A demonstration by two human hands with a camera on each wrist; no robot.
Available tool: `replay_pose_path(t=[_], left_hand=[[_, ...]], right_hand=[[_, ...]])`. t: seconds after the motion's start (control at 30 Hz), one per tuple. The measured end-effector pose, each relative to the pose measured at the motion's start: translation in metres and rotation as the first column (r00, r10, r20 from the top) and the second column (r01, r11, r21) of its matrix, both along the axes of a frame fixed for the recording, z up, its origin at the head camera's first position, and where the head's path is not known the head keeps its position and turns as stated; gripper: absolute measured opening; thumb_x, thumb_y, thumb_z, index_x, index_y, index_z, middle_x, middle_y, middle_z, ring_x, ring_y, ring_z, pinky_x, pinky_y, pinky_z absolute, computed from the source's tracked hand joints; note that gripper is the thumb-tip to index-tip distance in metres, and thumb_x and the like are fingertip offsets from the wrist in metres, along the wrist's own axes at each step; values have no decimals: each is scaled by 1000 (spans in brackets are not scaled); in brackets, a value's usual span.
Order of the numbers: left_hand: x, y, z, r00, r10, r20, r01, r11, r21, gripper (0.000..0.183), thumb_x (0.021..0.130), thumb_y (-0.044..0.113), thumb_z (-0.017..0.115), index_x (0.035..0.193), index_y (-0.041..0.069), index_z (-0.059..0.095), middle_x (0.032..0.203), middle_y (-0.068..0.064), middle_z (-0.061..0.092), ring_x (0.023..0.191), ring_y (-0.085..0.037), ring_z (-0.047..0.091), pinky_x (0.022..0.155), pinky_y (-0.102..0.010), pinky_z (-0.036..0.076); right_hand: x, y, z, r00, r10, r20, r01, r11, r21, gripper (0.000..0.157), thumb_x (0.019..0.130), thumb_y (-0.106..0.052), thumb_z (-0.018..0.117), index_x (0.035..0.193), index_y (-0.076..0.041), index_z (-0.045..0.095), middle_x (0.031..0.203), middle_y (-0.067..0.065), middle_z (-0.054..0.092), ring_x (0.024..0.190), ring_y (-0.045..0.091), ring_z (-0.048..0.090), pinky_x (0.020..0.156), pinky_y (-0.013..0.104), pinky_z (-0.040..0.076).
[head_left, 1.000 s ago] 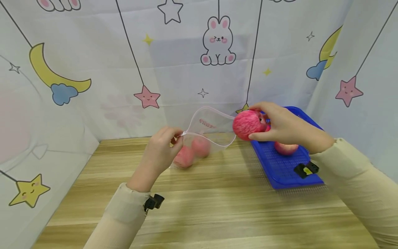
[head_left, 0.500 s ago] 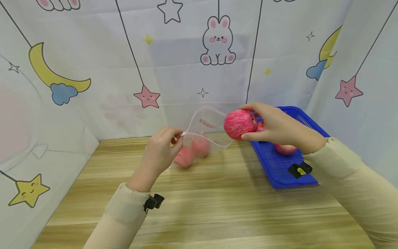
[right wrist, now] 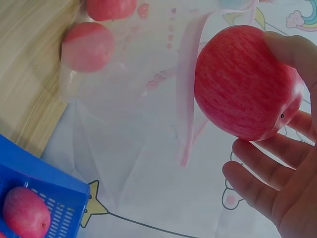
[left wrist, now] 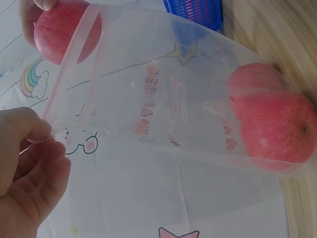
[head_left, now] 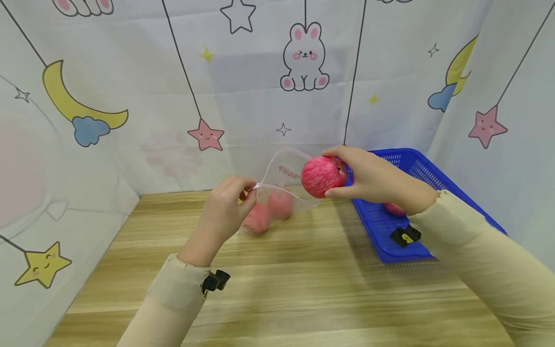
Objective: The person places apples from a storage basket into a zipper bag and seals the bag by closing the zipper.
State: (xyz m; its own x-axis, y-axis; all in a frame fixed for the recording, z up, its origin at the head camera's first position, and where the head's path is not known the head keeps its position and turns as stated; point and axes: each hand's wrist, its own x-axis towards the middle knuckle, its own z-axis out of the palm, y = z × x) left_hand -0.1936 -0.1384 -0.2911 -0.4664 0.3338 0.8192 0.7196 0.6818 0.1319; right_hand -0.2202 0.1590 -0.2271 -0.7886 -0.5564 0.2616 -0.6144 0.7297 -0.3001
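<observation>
Right hand [head_left: 373,177]: grip spread round red apple [head_left: 323,177], held at mouth of clear bag [left wrist: 193,99]. Left hand [head_left: 226,201]: grip pinched on bag edge (two more apples [head_left: 257,218] inside). Blue basket [head_left: 369,235] right, on bench [head_left: 277,289].

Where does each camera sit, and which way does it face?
Head: worn there, facing forward and down at the table; left hand, right hand, sleeves show.
Left wrist: worn there, facing the bag; parts of both hands show.
Right wrist: worn there, facing the held apple; right hand shows.
Both wrist views share bag, held apple, basket.
</observation>
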Motion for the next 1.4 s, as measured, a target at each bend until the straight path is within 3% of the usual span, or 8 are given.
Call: replay_pose_path(t=[0.2, 0.53, 0.73, 1.1, 1.4], left_hand=[[0, 1, -1, 1000, 5, 16, -5, 1000, 5, 12, 79, -4, 67, 90, -2, 65, 81, -12, 65, 70, -21, 61, 60, -28, 52], [-2, 1, -1, 1000, -2, 2, 2, 1000, 1, 11, 79, -4, 67, 90, -3, 65, 80, -13, 65, 69, -21, 61, 59, -28, 53], [-2, 0, 0, 1000, 0, 10, 0, 1000, 4, 11, 79, -4, 67, 90, -3, 65, 81, -13, 65, 69, -22, 62, 59, -28, 53], [-1, -2, 0, 1000, 6, 10, -6, 1000, 6, 12, 78, -5, 67, 89, -2, 65, 81, -12, 65, 69, -21, 61, 58, -28, 52], [-3, -1, -2, 1000, 15, 12, -16, 1000, 8, 12, 79, -4, 67, 90, -2, 64, 81, -12, 65, 69, -21, 61, 59, -28, 52]], right_hand=[[-2, -3, -5, 1000, -8, -5, 8, 1000, 17, 73, 73, -37, 80, 133, -15, 47, 120, 2, 57, 103, 17, 54, 87, 38, 49], [-2, -4, -8, 999, -46, 15, 45, 997, 66, 79, 73, -43, 78, 138, -14, 44, 127, 4, 55, 110, 20, 54, 92, 42, 48], [-2, -1, -8, 997, -69, 47, 65, 995, 77, 81, 76, -49, 74, 141, -15, 40, 136, 6, 50, 116, 24, 53, 97, 47, 46], [-3, 4, -10, 995, -88, 55, 83, 993, 83, 82, 77, -63, 64, 140, -17, 42, 134, 5, 50, 117, 25, 53, 96, 48, 47], [-5, 12, -13, 992, -114, 53, 109, 990, 84, 73, 80, -51, 69, 138, -15, 44, 136, 7, 49, 117, 27, 54, 92, 48, 49]])
